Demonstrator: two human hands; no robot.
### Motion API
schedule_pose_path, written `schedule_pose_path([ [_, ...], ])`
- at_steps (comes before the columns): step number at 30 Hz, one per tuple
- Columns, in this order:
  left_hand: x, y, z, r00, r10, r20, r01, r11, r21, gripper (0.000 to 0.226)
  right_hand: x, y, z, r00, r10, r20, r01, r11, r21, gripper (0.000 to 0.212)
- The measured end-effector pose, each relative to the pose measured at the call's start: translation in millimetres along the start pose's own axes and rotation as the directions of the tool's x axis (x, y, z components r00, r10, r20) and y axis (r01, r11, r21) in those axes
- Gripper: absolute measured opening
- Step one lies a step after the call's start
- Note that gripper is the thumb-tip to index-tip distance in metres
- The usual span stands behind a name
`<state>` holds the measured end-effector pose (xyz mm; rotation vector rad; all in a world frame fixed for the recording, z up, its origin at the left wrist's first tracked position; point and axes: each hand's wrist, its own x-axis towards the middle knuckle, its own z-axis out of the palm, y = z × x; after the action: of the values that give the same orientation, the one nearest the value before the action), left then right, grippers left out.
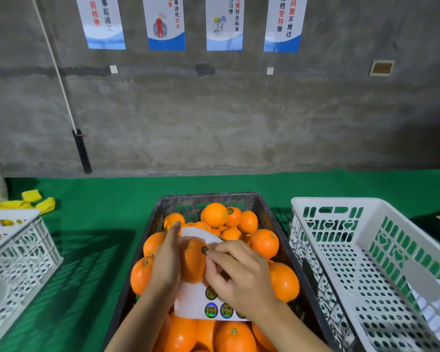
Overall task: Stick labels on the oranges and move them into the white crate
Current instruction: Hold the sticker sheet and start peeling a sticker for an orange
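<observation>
Over the near half of the black crate (269, 212), the left hand (165, 262) grips an orange (192, 262) from its left side, thumb up against the sheet (191, 298) that runs behind the fruit; I judge this keeps orange and spare labels together and steady for the other hand; the right hand (239, 278) has its fingers curled, the index tip on a round label (204, 249) at the orange's upper right, apparently pressing it flat; the sheet hangs below both hands, showing dark green rounds ringed in shiny foil, their print too small to read; beneath and beyond lie the heaped oranges (264, 242), a far orange (233, 217) already labelled; the white crate (323, 201) stands just right of the black one on the green desk (99, 199), close for a short carry, no oranges visible in it; on the far wall, posters (224, 21) read in part "讲究方法", "符合标准" and "不放过".
</observation>
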<state>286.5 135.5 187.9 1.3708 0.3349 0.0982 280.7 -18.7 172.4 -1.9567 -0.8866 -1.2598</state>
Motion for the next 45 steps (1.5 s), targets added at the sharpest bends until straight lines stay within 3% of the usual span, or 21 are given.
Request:
schedule_pose_path([
  [6, -5, 3, 2, 1.0, -0.016, -0.016, 0.014, 0.995, -0.1, 0.065, -5, -1, -8, 0.992, 0.019, 0.129, -0.038, 0.989, 0.142, 0.025],
  [11, -6, 7, -1, 0.999, -0.047, 0.003, 0.046, 0.963, -0.265, 0.061, -3, -2, -10, 0.969, 0.043, 0.243, -0.077, 0.989, 0.129, 0.04],
  [14, -7, 8, 0, 0.999, -0.047, -0.007, 0.043, 0.951, -0.305, 0.06, 0, -1, -12, 0.939, 0.211, 0.27, -0.261, 0.952, 0.162, 0.043],
  [16, -8, 9, 0, 0.998, -0.054, -0.02, 0.043, 0.936, -0.35, 0.057, 0, 2, -11, 0.898, 0.346, 0.27, -0.395, 0.906, 0.153, 0.042],
  [19, -8, 12, -1, 0.997, -0.081, -0.008, 0.07, 0.905, -0.419, 0.053, 0, 11, -7, 0.824, 0.513, 0.24, -0.524, 0.851, -0.02, 0.053],
  [21, -10, 13, -2, 0.996, -0.091, 0.001, 0.081, 0.889, -0.451, 0.05, 3, 16, -6, 0.71, 0.672, 0.208, -0.684, 0.729, -0.022, 0.066],
  [23, -10, 14, -3, 0.996, -0.086, -0.006, 0.074, 0.883, -0.464, 0.049, 8, 18, -8, 0.594, 0.782, 0.189, -0.805, 0.581, 0.124, 0.074],
  [24, -11, 15, -3, 0.996, -0.082, -0.014, 0.066, 0.88, -0.47, 0.048, 9, 17, -10, 0.646, 0.751, 0.137, -0.763, 0.632, 0.134, 0.074],
  [25, -10, 16, -3, 0.997, -0.074, -0.019, 0.056, 0.878, -0.475, 0.048, 9, 14, -13, 0.749, 0.658, 0.083, -0.663, 0.745, 0.077, 0.071],
  [27, -9, 17, -1, 0.998, -0.059, -0.018, 0.043, 0.878, -0.478, 0.047, 6, 9, -12, 0.899, 0.422, 0.12, -0.427, 0.904, 0.021, 0.066],
  [29, -11, 15, 3, 0.999, -0.054, -0.006, 0.046, 0.898, -0.438, 0.049, 7, 0, -8, 0.902, 0.299, 0.311, -0.316, 0.949, 0.008, 0.076],
  [31, -11, 12, 6, 0.998, -0.051, 0.03, 0.059, 0.923, -0.381, 0.054, 6, -2, -1, 0.877, 0.259, 0.404, -0.267, 0.963, -0.038, 0.08],
  [35, -9, 11, 7, 0.985, -0.01, 0.173, 0.054, 0.966, -0.252, 0.056, 5, 1, -2, 0.896, 0.338, 0.289, -0.346, 0.938, -0.025, 0.059],
  [37, -9, 9, 9, 0.964, 0.047, 0.26, 0.016, 0.972, -0.234, 0.049, 7, 4, -7, 0.813, 0.518, 0.266, -0.56, 0.82, 0.114, 0.052],
  [39, -8, 4, 11, 0.959, 0.09, 0.27, -0.038, 0.981, -0.19, 0.04, 13, 8, -13, 0.668, 0.689, 0.282, -0.739, 0.57, 0.358, 0.042],
  [42, -2, 3, 6, 0.99, 0.125, 0.061, -0.111, 0.973, -0.2, 0.03, 23, 24, -22, 0.419, 0.901, 0.11, -0.756, 0.279, 0.593, 0.034],
  [45, -3, 8, 2, 0.991, 0.133, -0.002, -0.128, 0.951, -0.281, 0.042, 26, 51, -32, 0.055, 0.997, 0.058, -0.631, -0.01, 0.776, 0.035],
])
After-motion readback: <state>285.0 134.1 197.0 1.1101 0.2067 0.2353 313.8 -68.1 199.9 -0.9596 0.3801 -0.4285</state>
